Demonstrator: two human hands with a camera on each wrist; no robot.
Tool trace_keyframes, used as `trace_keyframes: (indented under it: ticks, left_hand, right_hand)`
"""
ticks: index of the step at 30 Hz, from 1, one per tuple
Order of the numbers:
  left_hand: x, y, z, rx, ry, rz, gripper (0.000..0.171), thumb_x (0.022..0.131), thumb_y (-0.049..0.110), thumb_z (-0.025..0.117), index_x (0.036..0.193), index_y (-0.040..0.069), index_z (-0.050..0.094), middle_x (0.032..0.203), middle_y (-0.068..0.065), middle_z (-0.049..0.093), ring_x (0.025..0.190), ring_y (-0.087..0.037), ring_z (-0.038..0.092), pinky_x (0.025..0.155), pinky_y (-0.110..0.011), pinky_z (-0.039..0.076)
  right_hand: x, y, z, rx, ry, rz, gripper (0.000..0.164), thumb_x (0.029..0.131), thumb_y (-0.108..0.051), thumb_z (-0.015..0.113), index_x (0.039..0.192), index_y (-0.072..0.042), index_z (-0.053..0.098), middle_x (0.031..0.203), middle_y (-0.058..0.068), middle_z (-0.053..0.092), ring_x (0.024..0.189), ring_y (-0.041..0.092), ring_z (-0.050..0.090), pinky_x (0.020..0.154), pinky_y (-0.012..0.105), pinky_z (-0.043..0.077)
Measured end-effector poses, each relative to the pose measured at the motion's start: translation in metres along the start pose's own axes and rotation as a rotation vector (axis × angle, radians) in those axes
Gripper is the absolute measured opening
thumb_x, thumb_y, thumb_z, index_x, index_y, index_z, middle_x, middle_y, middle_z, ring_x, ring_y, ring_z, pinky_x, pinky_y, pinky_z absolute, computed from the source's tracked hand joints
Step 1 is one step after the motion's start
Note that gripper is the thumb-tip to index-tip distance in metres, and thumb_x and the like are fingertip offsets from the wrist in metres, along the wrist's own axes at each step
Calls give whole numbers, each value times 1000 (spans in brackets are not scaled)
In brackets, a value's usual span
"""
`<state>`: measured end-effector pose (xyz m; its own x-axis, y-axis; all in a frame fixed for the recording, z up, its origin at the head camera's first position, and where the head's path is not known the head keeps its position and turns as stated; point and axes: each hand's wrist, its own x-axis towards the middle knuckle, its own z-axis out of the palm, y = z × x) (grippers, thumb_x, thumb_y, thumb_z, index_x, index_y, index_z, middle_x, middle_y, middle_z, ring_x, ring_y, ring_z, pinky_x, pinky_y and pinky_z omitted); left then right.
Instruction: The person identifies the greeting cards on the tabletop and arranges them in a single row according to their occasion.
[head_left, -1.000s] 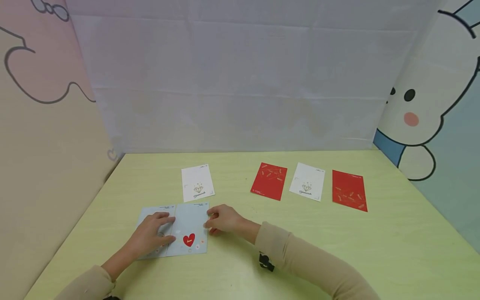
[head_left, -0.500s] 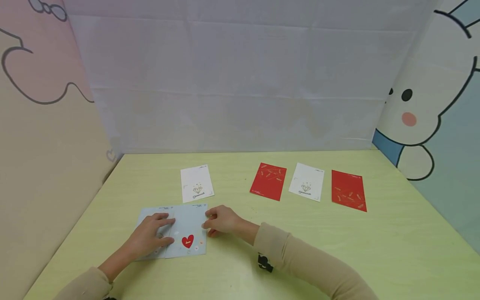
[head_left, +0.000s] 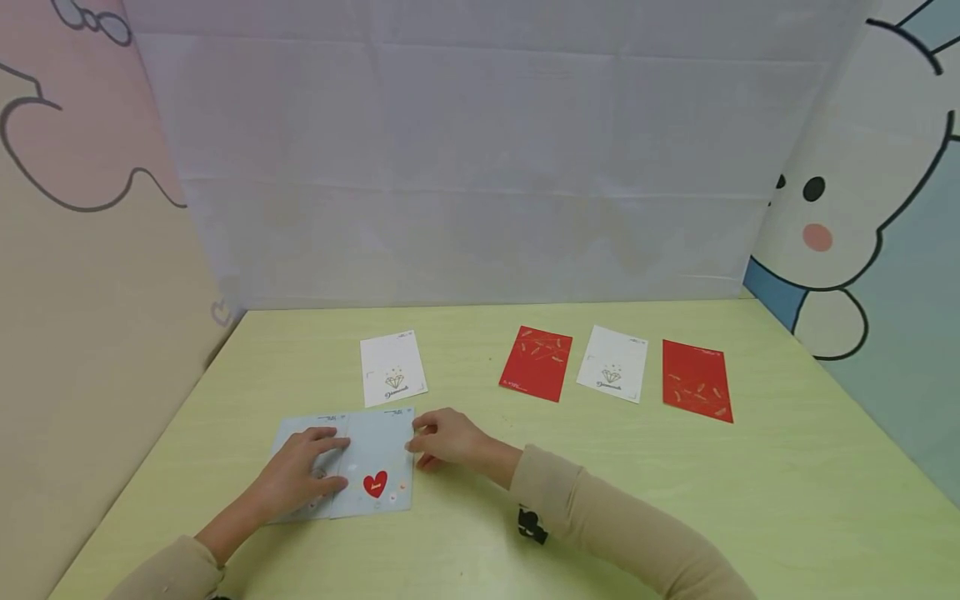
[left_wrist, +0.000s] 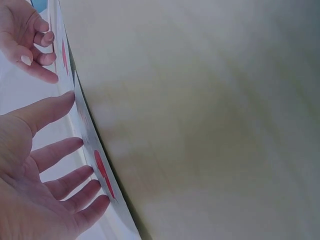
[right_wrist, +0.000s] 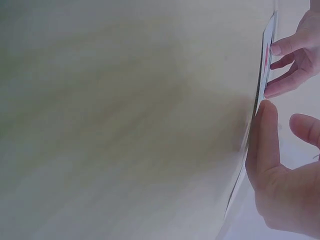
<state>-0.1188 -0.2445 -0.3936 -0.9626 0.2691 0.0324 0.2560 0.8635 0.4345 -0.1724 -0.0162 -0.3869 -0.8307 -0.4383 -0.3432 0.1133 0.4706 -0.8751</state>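
Observation:
Two light blue cards lie side by side on the table at the left front. My left hand rests over the left blue card, covering much of it. Its fingers are spread and fairly straight, with the tips near the seam. The right blue card bears a red heart near its lower edge. At that card's right edge is my right hand, its fingertips touching or almost touching it. In the left wrist view, the left hand's fingers meet the card's face. The right wrist view shows the right hand's thumb and fingers apart.
Behind the blue cards lies a white card with a diamond print. Farther right are a red card, another white card and a second red card. A white cloth hangs at the table's back edge.
The right blue card has shifted slightly left, toward the left card, with the right hand at its edge. In the last half second almost nothing moves.

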Motion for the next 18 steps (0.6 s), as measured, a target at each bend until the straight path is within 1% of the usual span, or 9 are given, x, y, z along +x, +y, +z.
trace_keyframes:
  ticks: [4,9,14,18]
  left_hand:
    - [-1,-1,0,-19,10,-4,49,67,20,76,110,1,59,118,-22,46,108,-39,39,86,-51,34]
    - [2,1,2,-32,55,46,46,69,21,75,108,2,60,118,-21,47,108,-39,40,86,-51,34]
    - [8,9,3,-61,100,97,39,73,19,72,106,3,60,118,-20,48,107,-38,41,86,-50,35]
    - [15,18,2,-104,114,121,36,76,19,70,106,4,60,119,-19,47,108,-35,41,84,-50,35]
  right_hand:
    - [-3,-2,-7,32,7,-26,35,81,-15,63,113,0,54,79,5,55,63,18,59,60,26,49]
    - [-4,0,-19,77,30,-64,31,82,-12,62,109,1,55,82,7,54,67,22,60,60,30,50]
    - [-4,7,-35,89,36,-86,30,83,-12,61,109,2,56,84,7,55,70,22,61,61,31,50]
    - [-8,15,-49,105,44,-87,30,84,-13,59,110,2,55,88,8,56,74,24,61,64,32,50]
